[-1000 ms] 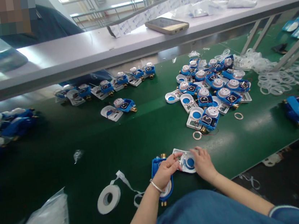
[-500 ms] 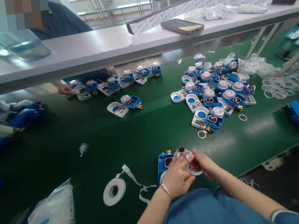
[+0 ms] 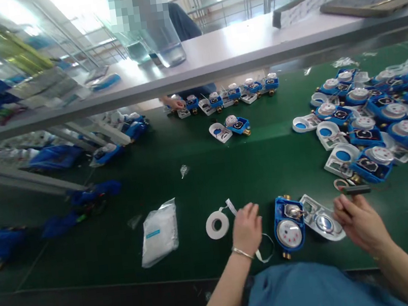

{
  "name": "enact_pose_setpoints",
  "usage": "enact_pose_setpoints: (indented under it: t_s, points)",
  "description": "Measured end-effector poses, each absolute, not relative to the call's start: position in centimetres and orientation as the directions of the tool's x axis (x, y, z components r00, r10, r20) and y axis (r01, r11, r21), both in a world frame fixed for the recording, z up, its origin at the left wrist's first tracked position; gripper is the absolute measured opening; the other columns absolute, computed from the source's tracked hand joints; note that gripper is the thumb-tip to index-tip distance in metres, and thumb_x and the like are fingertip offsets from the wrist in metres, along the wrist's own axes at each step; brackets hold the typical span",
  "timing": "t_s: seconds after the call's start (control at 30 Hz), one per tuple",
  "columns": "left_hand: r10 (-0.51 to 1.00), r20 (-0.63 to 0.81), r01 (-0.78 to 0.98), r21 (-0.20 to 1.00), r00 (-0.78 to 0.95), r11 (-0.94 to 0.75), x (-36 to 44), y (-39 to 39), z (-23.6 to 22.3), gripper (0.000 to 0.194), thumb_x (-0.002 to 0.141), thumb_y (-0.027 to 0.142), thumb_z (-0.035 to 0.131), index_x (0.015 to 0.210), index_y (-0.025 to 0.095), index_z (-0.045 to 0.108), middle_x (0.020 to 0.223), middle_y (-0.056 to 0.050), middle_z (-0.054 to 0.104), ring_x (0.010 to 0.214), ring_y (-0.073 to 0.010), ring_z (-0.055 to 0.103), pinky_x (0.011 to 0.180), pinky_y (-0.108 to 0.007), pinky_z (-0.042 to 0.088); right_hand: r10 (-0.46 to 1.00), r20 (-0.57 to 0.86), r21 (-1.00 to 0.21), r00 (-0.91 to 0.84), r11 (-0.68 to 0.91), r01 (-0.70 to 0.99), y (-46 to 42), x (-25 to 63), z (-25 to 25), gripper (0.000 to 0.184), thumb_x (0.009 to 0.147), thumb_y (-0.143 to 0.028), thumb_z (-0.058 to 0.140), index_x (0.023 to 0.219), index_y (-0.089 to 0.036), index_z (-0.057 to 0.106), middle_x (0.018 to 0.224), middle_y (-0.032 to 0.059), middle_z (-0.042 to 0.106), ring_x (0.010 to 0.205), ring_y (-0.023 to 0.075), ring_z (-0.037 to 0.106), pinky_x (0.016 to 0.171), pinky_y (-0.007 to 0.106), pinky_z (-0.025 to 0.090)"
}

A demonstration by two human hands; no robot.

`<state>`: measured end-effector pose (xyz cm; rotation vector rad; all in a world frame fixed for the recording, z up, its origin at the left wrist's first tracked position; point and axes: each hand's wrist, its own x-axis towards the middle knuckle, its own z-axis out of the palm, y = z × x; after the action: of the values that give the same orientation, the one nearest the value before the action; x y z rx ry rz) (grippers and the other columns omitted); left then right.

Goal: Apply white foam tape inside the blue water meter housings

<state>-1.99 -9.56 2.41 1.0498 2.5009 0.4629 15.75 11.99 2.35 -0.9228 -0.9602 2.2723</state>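
My left hand is over the loose strip of white tape, its fingers bent together on it; the fingertips are partly hidden. Left of it lies the roll of tape. Raised at the right, my right hand pinches a dark cylindrical part that looks like a battery. Between my hands an opened blue water meter lies on the table, its round white dial towards me and brass fittings at both ends. Its grey-white cover lies beside it, inner side up, close to my right hand.
Several opened blue meters crowd the right side. One meter sits mid-table, with a row of others behind. A clear plastic bag lies at left. A shelf spans above; a co-worker's hand shows beneath.
My hands have parted from the meter: the left moved to the tape, the right lifted away with the dark cylinder. The meter and its cover are now uncovered. The view has swung left.
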Motion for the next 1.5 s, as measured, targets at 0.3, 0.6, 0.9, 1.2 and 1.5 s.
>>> enact_pose_setpoints:
  t_s: [0.3,0.6,0.9,1.2,1.5]
  points:
    - [0.496,-0.472,0.362,0.349,-0.729,0.864,-12.2,-16.7,-0.8,0.028,0.081,0.030,0.050,0.104,0.014,0.051,0.107,-0.008,0.052,0.095,-0.0206,0.051,0.083,-0.041,0.042,0.692,-0.261,-0.900,-0.674,-0.426,-0.090,8.9,14.3,4.3,0.032,0.075,-0.034,0.060,0.103,-0.028,0.044,0.089,0.0031,0.057,0.057,0.0103,0.049,0.046,0.022,0.039]
    - [0.872,-0.433,0.417,0.766,-0.230,0.490,-10.5,-13.2,3.7,0.042,0.077,0.019,0.047,0.118,0.023,0.044,0.107,-0.003,0.052,0.089,-0.0139,0.052,0.080,-0.025,0.043,0.473,-0.064,-0.965,-0.879,0.193,0.175,5.9,10.7,4.6,0.024,0.079,-0.032,0.055,0.101,-0.021,0.055,0.073,-0.0001,0.054,0.065,0.0119,0.051,0.064,0.026,0.043]
    - [0.915,-0.388,0.560,0.785,0.110,0.266,-7.3,-9.7,10.0,0.036,0.069,0.016,0.051,0.103,0.026,0.055,0.090,0.000,0.054,0.086,-0.0164,0.051,0.073,-0.024,0.042,0.020,0.044,-0.896,-0.999,0.444,-0.030,6.6,8.5,6.5,0.044,0.078,-0.024,0.055,0.122,-0.026,0.048,0.125,0.0085,0.038,0.112,0.0181,0.042,0.096,0.033,0.034]
    - [0.930,-0.363,0.604,0.754,0.058,0.257,-4.4,-9.4,11.6,0.021,0.069,0.016,0.053,0.089,0.020,0.057,0.090,-0.001,0.053,0.082,-0.0144,0.052,0.073,-0.023,0.041,0.094,-0.094,-0.913,-0.991,0.389,0.124,6.1,9.3,6.6,0.008,0.075,-0.022,0.055,0.078,-0.017,0.061,0.073,0.0008,0.061,0.068,0.0120,0.055,0.065,0.024,0.041]
    - [0.906,-0.213,0.138,0.950,-0.366,0.279,-0.6,-14.4,11.0,0.023,0.078,0.025,0.053,0.101,0.022,0.057,0.107,-0.007,0.051,0.098,-0.0182,0.051,0.085,-0.030,0.043,0.484,-0.488,-0.815,-0.727,-0.551,0.180,4.7,8.5,3.2,0.030,0.070,-0.042,0.062,0.067,-0.017,0.046,0.048,-0.0081,0.036,0.041,0.0038,0.029,0.039,0.017,0.019]
